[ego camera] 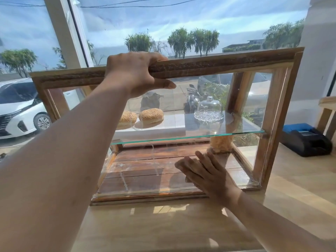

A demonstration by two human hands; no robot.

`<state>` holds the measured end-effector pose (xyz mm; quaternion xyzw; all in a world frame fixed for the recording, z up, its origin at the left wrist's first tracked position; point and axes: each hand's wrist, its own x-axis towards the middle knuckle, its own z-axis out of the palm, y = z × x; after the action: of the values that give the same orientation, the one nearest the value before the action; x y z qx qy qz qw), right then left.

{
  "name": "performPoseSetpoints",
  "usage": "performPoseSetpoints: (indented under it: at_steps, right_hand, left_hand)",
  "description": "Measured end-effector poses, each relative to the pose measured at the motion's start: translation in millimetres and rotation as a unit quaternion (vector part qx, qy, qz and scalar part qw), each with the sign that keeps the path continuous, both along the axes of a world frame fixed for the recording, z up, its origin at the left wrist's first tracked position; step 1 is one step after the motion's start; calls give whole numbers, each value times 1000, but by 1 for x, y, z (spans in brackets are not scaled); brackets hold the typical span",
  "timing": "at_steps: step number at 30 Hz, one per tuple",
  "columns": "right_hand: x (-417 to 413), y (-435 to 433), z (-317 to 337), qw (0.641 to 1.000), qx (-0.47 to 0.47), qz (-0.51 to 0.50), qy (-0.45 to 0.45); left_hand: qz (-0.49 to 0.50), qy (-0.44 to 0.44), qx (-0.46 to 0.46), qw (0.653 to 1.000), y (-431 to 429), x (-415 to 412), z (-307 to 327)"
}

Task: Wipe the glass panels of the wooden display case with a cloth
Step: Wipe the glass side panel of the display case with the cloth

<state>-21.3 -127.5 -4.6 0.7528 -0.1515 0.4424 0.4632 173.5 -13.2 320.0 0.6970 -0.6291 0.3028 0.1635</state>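
Two hands on the job. Our left hand [134, 73] is clamped on the top rail of the wooden display case [218, 64], fingers curled over the top and thumb underneath. Our right hand [209, 175] lies flat with fingers straight, pressing a tan cloth [182, 165] against the lower front glass panel [145, 175]. The cloth is mostly hidden under the fingers. The case stands on the light wooden worktop [163, 224] by a window. Through the glass we see a glass shelf [181, 138], two seeded buns [151, 115] and a glass dome [210, 108]. A black device [307, 142] sits on the worktop to the right of the case.
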Motion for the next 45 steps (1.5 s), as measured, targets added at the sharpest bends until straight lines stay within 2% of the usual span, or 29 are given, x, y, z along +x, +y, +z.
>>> performPoseSetpoints:
  at_steps: [2,5,10,12,19,24,28,34,36,40,45]
  right_hand:
    - [-12,0,-18,998,17,-15,55]
    - [-18,-8,-9,997,6,-7,74]
    - [-7,-12,36,1000,-13,25,-9]
    - [-3,-9,40,999,-15,40,-15]
    - [-27,-7,-18,995,-12,1,103]
    - [-14,-11,32,996,-37,44,65]
    - [2,-2,68,999,-1,46,-4]
    - [-3,-5,-8,999,-3,11,37]
    - [-9,-6,-11,998,-6,-5,62]
    - [-19,-12,25,997,-51,11,57]
    - [-23,-13,133,998,-65,-7,-4]
  left_hand:
    - [2,-2,0,1000,-1,-1,-1]
    - [3,0,0,1000,-2,0,1]
    - [-1,8,1,1000,-2,0,0]
    - [-2,7,3,1000,-1,-2,0]
    - [-1,2,0,1000,1,-2,0]
    - [-2,-5,-1,1000,0,-2,-1]
    - [-2,-7,0,1000,-1,-2,-1]
    - [6,-3,0,1000,0,-1,0]
    - [4,-2,2,1000,0,-2,0]
    - [-2,6,3,1000,-2,0,1]
    - [-2,8,5,1000,-1,0,0]
